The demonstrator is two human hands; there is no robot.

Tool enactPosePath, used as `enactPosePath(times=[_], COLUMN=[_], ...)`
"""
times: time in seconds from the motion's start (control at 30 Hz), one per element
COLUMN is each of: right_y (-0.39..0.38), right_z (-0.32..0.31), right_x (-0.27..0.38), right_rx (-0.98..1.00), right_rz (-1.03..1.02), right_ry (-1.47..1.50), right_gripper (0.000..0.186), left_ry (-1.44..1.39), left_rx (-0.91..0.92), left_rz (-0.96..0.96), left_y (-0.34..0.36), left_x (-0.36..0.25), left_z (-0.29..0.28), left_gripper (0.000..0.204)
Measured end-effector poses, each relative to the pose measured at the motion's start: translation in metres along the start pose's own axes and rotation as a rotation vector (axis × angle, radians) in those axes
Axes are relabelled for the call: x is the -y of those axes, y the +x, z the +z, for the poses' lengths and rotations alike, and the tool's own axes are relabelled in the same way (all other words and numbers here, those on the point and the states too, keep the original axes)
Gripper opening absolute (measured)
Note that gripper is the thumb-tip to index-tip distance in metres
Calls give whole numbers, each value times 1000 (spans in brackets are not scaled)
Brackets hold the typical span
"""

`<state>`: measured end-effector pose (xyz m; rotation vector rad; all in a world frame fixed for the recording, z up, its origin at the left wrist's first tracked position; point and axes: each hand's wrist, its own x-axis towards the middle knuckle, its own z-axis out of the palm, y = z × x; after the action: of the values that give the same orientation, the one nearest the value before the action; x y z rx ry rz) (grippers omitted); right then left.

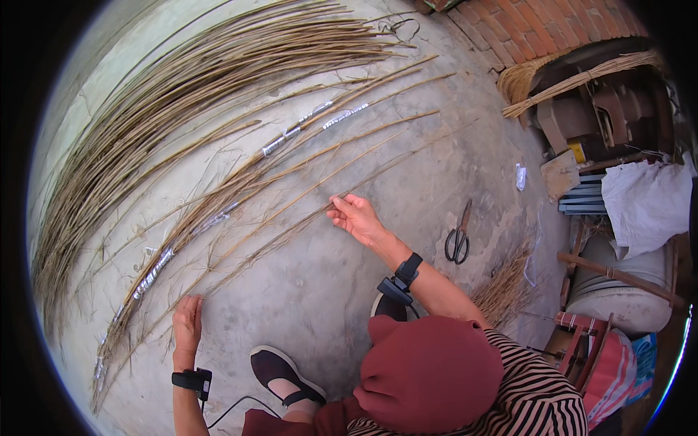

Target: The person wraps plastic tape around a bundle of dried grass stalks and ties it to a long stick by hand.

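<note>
Head view: R hand (352, 216) pinches thin stalks (309, 221) near the middle, prob. to steady their length; L hand (187, 323) is curled near lower part, grip I cannot tell. Beside is wrapped bundle (154, 275); scissors (460, 231) apart, R side.

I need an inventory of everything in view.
Long dry stalks: pile, uncountable, brown, upper left
Stalks with silvery plastic strips: several, brown, left
Metal scissors: one, dark, right of centre
Loose twigs: heap, brown, lower right
Straw bundles: at least two, yellowish, upper right
Draped cloth: one, white, right
Round drum: one, grey, right
Brick surface: one, red, upper right
Shoes: two, dark, lower middle
Left hand: one, lower left
Right hand: one, centre, pinching thin stalks
</note>
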<state>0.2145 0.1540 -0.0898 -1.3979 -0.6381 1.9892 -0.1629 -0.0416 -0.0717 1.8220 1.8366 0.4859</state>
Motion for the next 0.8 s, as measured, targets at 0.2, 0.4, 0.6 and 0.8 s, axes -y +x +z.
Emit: enactPosePath(times=[0.2, 0.4, 0.6, 0.8], right_y=[-1, -6, 1, -6], right_z=[13, 2, 15, -6], right_x=[-2, -12, -43, -16], right_rx=[47, 18, 46, -13], right_rz=[-59, 39, 78, 25], right_ry=[3, -80, -75, -133], right_gripper=[28, 28, 23, 25], left_ry=[-59, -73, -138, -104], left_rx=[-33, -92, -182, -197], left_rz=[-68, -62, -188, 48], left_y=[6, 17, 3, 42], left_x=[14, 25, 46, 16], left_z=[0, 9, 8, 9], left_gripper=[11, 12, 14, 10])
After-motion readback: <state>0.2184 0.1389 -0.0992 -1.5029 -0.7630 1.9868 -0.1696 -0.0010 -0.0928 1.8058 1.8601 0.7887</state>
